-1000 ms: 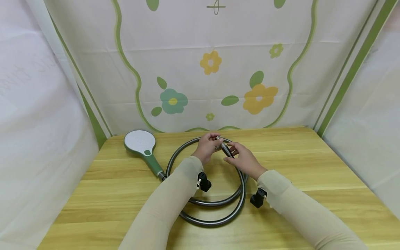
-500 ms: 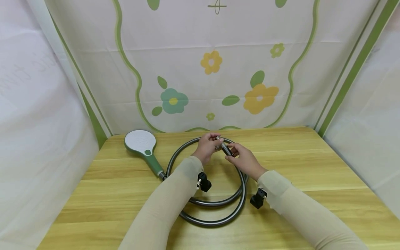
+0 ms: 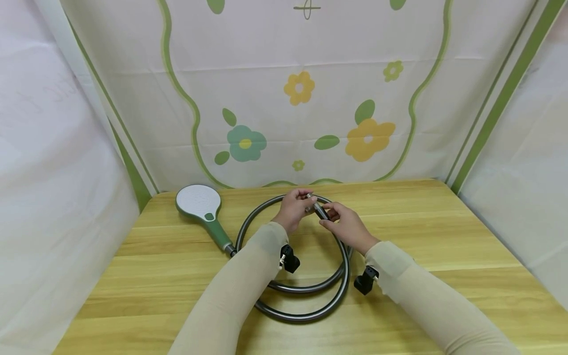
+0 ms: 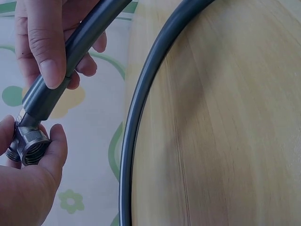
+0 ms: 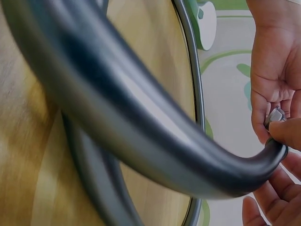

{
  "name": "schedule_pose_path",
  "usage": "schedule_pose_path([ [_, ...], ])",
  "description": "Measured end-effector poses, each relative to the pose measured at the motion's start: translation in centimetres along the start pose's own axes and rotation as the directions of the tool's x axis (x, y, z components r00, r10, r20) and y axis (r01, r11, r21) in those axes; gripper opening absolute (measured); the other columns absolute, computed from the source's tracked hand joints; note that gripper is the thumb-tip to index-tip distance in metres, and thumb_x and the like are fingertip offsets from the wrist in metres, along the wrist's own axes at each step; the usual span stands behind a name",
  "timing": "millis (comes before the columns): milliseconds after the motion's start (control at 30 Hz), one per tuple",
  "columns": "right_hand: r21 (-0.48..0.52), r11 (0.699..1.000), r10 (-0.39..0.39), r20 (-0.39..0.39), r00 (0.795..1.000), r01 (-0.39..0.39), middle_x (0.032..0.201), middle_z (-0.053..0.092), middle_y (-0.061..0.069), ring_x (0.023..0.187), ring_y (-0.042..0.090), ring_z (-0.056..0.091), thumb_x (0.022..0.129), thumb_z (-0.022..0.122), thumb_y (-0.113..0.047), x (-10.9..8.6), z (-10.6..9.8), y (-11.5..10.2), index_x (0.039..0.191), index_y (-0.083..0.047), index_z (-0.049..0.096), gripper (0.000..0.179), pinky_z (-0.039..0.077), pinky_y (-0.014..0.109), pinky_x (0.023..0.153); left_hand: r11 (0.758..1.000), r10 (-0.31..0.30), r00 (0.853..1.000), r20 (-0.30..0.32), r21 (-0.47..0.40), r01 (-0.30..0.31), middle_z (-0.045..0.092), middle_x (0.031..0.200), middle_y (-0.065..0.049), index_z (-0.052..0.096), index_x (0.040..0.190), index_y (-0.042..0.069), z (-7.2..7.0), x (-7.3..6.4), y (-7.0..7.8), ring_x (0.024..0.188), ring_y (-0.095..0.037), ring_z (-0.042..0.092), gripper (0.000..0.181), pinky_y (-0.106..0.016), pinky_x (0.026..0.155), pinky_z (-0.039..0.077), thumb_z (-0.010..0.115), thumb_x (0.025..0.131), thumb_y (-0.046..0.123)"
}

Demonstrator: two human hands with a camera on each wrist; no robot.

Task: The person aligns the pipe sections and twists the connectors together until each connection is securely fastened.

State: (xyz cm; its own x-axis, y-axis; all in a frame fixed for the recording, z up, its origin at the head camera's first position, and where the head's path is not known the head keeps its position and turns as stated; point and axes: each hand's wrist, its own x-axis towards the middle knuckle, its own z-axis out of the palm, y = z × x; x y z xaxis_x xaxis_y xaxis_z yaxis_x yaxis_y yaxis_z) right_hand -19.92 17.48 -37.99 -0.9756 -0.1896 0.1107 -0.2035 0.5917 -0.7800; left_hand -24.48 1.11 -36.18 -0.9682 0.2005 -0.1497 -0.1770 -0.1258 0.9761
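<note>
My left hand (image 3: 293,212) holds a small metal fitting (image 4: 34,145) with a threaded opening, its fingers and thumb around the sides. The dark end sleeve of a grey shower hose (image 4: 47,99) meets this fitting. My right hand (image 3: 351,228) pinches the sleeve between thumb and fingers, just behind the joint. Both hands are raised near the back of the table. From there the hose (image 3: 301,318) loops round on the wood. Its other end joins a green handheld shower head (image 3: 198,202), lying at the left with its white face up.
The wooden table (image 3: 421,305) extends to both sides and the front. A white flowered cloth (image 3: 275,49) hangs behind it, with plain white cloth (image 3: 57,197) at the left. Hose loops lie below and between my arms.
Both hands stay nearly in place on the joint. The right fingers shift slightly on the sleeve. The hose loops and shower head have not moved.
</note>
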Motion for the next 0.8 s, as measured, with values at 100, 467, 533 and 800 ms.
schedule_pose_path([
  [100, 0.007, 1.000, 0.003, 0.004, 1.000, -0.003, 0.102, 0.063, 0.010, 0.095, 0.025, 0.061, 0.093, 0.067, -0.018, -0.01, -0.01, -0.05, 0.130, -0.004, 0.055, 0.041, 0.052, 0.033, 0.067, 1.000, -0.001, 1.000, 0.000, -0.001, 0.001, 0.056, 0.102, -0.006, 0.057, 0.123, 0.002, -0.02, -0.05, 0.03, 0.088, -0.017, 0.058, 0.030, -0.036, 0.088, 0.053, 0.062, 0.094, 0.006],
  [467, 0.014, 1.000, -0.007, 0.007, 1.000, 0.007, 0.100, 0.064, 0.010, 0.094, 0.025, 0.061, 0.093, 0.065, -0.017, -0.04, 0.03, -0.07, 0.127, -0.003, 0.057, 0.038, 0.053, 0.034, 0.068, 1.000, 0.003, 1.000, -0.008, 0.019, -0.002, 0.057, 0.103, -0.007, 0.059, 0.121, 0.003, 0.02, -0.07, 0.05, 0.088, -0.017, 0.059, 0.028, -0.033, 0.085, 0.055, 0.062, 0.094, 0.005],
  [533, 0.020, 1.000, -0.006, 0.011, 1.000, 0.006, 0.100, 0.064, 0.010, 0.093, 0.025, 0.061, 0.093, 0.065, -0.017, -0.02, 0.03, -0.04, 0.127, -0.003, 0.057, 0.037, 0.053, 0.033, 0.068, 1.000, 0.003, 1.000, -0.008, 0.020, -0.003, 0.057, 0.103, -0.007, 0.059, 0.121, 0.003, 0.02, -0.09, 0.03, 0.088, -0.017, 0.059, 0.028, -0.033, 0.085, 0.055, 0.062, 0.094, 0.005],
  [800, 0.043, 0.999, 0.010, 0.025, 1.000, -0.011, 0.101, 0.064, 0.013, 0.088, 0.023, 0.061, 0.094, 0.063, -0.015, 0.10, 0.03, -0.02, 0.128, -0.001, 0.057, 0.037, 0.052, 0.032, 0.066, 1.000, 0.010, 1.000, 0.003, 0.022, -0.010, 0.056, 0.104, -0.007, 0.058, 0.123, 0.003, -0.03, -0.06, -0.16, 0.089, -0.017, 0.058, 0.029, -0.034, 0.086, 0.055, 0.062, 0.094, 0.006],
])
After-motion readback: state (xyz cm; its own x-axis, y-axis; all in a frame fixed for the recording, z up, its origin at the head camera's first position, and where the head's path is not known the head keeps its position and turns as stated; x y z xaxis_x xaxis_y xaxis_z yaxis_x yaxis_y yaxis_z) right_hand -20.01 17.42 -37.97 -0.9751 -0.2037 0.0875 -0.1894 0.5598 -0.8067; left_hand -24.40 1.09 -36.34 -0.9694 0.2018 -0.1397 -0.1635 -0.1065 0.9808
